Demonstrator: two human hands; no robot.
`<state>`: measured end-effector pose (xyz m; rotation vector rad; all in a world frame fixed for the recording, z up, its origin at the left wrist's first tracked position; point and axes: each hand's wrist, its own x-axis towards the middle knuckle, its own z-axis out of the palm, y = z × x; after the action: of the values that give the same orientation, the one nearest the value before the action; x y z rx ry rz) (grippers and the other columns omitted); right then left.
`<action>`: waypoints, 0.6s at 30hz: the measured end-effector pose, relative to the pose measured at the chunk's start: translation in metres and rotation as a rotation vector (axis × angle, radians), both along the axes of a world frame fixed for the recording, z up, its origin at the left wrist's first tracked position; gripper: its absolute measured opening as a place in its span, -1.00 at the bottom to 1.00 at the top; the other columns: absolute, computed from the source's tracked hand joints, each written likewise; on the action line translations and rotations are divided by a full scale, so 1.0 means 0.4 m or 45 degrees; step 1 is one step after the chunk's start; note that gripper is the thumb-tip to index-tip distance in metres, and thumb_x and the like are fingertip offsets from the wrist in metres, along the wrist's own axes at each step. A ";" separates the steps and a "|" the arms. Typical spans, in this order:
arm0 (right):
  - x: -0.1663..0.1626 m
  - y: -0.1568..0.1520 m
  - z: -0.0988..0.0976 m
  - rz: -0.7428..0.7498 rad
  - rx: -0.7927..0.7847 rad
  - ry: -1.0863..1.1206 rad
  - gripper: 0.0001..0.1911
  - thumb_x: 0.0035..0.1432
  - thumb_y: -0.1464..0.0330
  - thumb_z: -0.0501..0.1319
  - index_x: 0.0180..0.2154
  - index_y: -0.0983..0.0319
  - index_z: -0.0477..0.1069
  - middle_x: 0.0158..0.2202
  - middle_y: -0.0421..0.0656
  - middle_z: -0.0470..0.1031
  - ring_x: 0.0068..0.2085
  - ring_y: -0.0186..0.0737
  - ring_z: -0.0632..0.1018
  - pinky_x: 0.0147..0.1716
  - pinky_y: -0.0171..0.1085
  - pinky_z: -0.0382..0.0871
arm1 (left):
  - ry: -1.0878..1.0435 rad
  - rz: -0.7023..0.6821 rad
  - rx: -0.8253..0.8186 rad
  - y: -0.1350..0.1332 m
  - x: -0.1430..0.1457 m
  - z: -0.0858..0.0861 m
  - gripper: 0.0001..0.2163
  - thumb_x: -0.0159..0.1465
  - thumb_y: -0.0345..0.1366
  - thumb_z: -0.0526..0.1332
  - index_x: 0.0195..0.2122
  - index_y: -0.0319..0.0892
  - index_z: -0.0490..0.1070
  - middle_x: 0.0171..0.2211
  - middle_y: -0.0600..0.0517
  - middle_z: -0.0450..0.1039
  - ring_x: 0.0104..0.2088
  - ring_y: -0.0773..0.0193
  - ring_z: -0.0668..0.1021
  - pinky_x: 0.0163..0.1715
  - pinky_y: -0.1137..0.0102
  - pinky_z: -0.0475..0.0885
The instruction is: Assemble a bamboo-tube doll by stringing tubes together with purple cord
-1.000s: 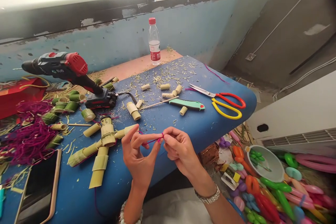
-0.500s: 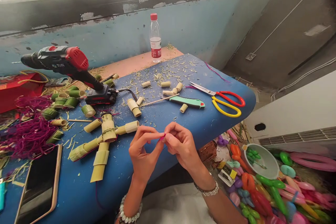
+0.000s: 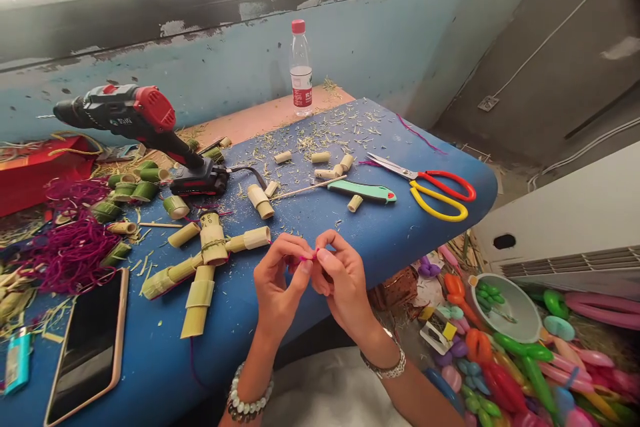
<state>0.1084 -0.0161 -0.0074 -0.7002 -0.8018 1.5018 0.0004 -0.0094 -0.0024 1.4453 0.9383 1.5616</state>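
My left hand [image 3: 278, 285] and my right hand [image 3: 340, 280] meet over the front edge of the blue table [image 3: 310, 227], fingertips pinched together on a short magenta string [image 3: 309, 256]. Both hands are closed on it. Just to the left lies a bamboo figure [image 3: 203, 265] made of tube pieces tied with string, its arm piece close to my left fingers. A magenta thread trails from the figure's foot over the table edge.
A red-and-black cordless drill [image 3: 145, 130] stands behind loose bamboo tubes [image 3: 261, 201]. Red-and-yellow scissors [image 3: 430, 188], a teal-handled knife [image 3: 363, 191], a water bottle [image 3: 301, 69], a phone [image 3: 89, 343], a lighter [image 3: 17, 360] and magenta string scraps [image 3: 70, 253] surround them. Coloured balloons [image 3: 505, 353] fill the floor at right.
My hands have drawn closer together, shortening the visible string between them from a stretched length to a small bit. The view has shifted slightly; the table items have not moved.
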 end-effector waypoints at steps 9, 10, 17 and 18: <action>-0.025 0.000 0.003 -0.141 0.054 -0.215 -0.74 0.34 0.16 0.19 -0.27 0.16 0.20 -0.67 -0.45 0.14 -0.66 -0.47 0.10 -0.66 -0.45 -0.03 | -0.167 0.019 -0.042 0.006 -0.008 -0.007 -0.89 0.32 -0.26 0.38 -0.33 -0.11 0.52 -0.37 0.04 0.52 -0.31 0.33 0.58 -0.35 0.48 0.47; -0.025 -0.001 0.006 -0.163 0.063 -0.255 -0.77 0.33 0.20 0.20 -0.28 0.16 0.21 -0.66 -0.43 0.17 -0.65 -0.48 0.11 -0.65 -0.45 -0.03 | -0.185 0.029 -0.055 0.007 -0.008 -0.006 -0.87 0.31 -0.24 0.39 -0.34 -0.11 0.51 -0.38 0.05 0.52 -0.33 0.33 0.58 -0.37 0.49 0.46; -0.032 -0.005 0.002 -0.275 0.173 -0.484 -0.87 0.30 0.30 0.18 -0.30 0.16 0.25 -0.64 -0.40 0.25 -0.64 -0.47 0.16 -0.65 -0.44 0.02 | -0.201 0.095 -0.170 0.012 -0.005 0.005 -0.70 0.23 -0.05 0.44 -0.41 -0.13 0.45 -0.46 0.05 0.50 -0.44 0.34 0.54 -0.45 0.47 0.44; -0.031 -0.005 -0.001 -0.296 0.198 -0.516 -0.88 0.30 0.30 0.17 -0.30 0.16 0.26 -0.63 -0.40 0.26 -0.64 -0.47 0.17 -0.65 -0.44 0.02 | -0.193 0.100 -0.183 0.012 -0.005 0.004 -0.71 0.24 -0.06 0.44 -0.41 -0.13 0.46 -0.45 0.06 0.50 -0.44 0.35 0.54 -0.45 0.48 0.43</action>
<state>0.0958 -0.0183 -0.0078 -0.9605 -1.0889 1.0882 -0.0016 -0.0046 -0.0008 1.1865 1.0050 1.6017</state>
